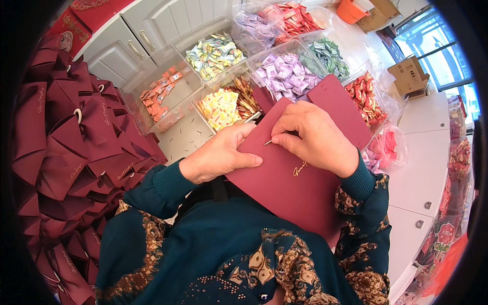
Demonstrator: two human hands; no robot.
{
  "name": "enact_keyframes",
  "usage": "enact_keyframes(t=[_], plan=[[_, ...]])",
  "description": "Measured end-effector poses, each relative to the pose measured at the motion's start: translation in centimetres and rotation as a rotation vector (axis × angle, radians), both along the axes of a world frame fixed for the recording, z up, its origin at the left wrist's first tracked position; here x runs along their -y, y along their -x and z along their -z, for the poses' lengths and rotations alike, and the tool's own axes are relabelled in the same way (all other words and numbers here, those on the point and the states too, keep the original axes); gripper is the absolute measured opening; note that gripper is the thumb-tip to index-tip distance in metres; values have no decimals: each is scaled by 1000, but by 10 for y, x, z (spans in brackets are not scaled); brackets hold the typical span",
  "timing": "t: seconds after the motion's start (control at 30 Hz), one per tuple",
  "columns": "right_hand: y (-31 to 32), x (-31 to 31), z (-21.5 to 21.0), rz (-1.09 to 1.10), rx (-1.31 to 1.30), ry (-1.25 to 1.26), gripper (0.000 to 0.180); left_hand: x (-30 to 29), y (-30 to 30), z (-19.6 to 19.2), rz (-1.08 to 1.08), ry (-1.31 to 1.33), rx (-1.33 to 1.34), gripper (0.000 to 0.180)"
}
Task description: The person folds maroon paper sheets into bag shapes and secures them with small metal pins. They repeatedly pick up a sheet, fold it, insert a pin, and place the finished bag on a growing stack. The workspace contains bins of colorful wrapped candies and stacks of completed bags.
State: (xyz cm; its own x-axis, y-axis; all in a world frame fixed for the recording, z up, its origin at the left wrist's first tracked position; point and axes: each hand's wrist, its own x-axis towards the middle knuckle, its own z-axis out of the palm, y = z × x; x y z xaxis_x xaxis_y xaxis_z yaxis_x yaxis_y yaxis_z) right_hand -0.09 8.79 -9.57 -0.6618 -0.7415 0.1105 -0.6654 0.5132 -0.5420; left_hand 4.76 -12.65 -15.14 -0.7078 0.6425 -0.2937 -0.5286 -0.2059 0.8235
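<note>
The left hand [216, 155] clamps the edge of the flat burgundy paper gift bag [295, 173] against the lap to steady it, while the right hand [315, 137] pinches fingertips together on a thin pin-like piece [268, 143] (too small to identify), candy bins [223, 101] just beyond

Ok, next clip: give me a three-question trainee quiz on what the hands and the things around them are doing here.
1. True or false: both hands touch the dark red card sheet.
2. What do the right hand fingers pinch? A) a sweet B) a thin pale strip C) a ring
3. On which side of the person is the pile of folded bags?

Key: 1 true; the left hand steadies the sheet's edge. 2 B. 3 the left; the trays of wrapped sweets lie ahead.
</note>
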Motion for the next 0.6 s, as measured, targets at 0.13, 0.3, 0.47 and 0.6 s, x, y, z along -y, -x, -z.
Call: enact_keyframes(t=[0.13,0.3,0.47,0.6], plan=[[2,2,-3,-18,-28,-22,8,-3,1,-5,-24,22,4,47],[2,5,-2,-12,-78,-45,6,-3,2,0,2,34,-2,54],[-1,14,-4,-63,-198,-141,5,-3,-1,1,6,56,-24,52],[10,10,-7,-113,-143,-178,6,-4,-3,0,-7,33,2,49]])
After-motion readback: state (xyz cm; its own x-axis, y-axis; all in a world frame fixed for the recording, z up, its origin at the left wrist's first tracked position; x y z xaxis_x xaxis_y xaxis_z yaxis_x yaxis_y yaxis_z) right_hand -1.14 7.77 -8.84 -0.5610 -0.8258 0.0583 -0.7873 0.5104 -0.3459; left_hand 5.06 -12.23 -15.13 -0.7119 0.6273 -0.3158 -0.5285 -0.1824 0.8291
